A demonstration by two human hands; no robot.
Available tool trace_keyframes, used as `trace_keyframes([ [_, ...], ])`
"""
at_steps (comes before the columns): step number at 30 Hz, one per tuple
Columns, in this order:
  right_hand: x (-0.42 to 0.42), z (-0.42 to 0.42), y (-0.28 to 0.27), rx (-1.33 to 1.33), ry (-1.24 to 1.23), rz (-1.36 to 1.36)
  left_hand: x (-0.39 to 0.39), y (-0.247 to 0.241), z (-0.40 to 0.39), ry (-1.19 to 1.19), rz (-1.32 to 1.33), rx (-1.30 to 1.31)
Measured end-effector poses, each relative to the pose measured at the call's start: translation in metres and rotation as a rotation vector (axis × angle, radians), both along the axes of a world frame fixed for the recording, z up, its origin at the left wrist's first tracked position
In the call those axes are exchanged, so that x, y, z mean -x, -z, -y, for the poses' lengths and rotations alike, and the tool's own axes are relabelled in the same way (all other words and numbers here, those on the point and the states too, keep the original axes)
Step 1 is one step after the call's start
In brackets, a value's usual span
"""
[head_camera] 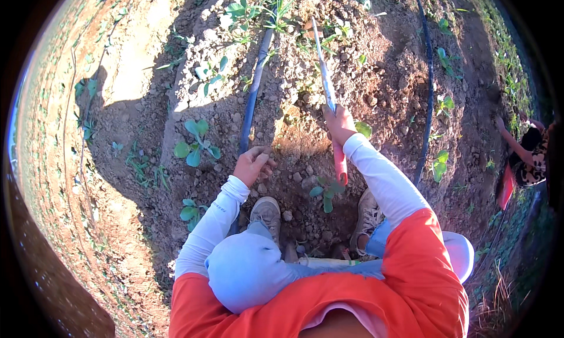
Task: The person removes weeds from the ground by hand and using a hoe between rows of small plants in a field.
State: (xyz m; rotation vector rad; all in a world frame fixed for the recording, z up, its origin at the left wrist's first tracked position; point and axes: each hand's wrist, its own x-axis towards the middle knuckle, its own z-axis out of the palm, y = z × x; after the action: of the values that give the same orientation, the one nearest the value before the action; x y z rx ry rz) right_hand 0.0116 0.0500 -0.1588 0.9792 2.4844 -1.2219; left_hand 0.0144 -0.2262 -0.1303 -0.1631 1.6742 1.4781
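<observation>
My right hand (pixel 340 124) is closed around a long hand tool (pixel 324 73) with a narrow metal shaft and a red handle end below the fist. The tool's far end rests at the soil by green weeds (pixel 328 45); its tip is hard to make out. My left hand (pixel 255 165) hovers over the soil beside a dark drip irrigation hose (pixel 255 87), fingers loosely curled; whether something small is between them cannot be seen. A leafy seedling (pixel 197 143) grows left of that hand, and another seedling (pixel 327 193) stands between my shoes.
A second dark hose (pixel 429 82) runs along the right, with seedlings (pixel 439 165) beside it. A tall grass clump (pixel 277 14) grows by the near hose at the top. Another person's arm (pixel 513 140) reaches in at the far right, near a red cloth or bag (pixel 506 187).
</observation>
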Motion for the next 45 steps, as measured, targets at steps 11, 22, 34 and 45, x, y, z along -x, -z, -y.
trace_keyframes([
  [11,-0.069,0.045,-0.017,0.352,0.156,-0.175,-0.004,0.022,-0.020,-0.034,0.075,-0.085],
  [22,0.013,-0.066,-0.101,0.260,0.012,-0.161,0.057,0.006,-0.046,0.182,-0.366,0.112],
  [34,-0.188,-0.142,-0.105,0.315,0.369,-0.051,0.185,0.029,-0.235,0.737,-1.033,0.880],
  [45,-0.180,-0.167,-0.071,0.389,0.439,-0.034,0.241,0.060,-0.265,0.138,-0.748,0.292],
])
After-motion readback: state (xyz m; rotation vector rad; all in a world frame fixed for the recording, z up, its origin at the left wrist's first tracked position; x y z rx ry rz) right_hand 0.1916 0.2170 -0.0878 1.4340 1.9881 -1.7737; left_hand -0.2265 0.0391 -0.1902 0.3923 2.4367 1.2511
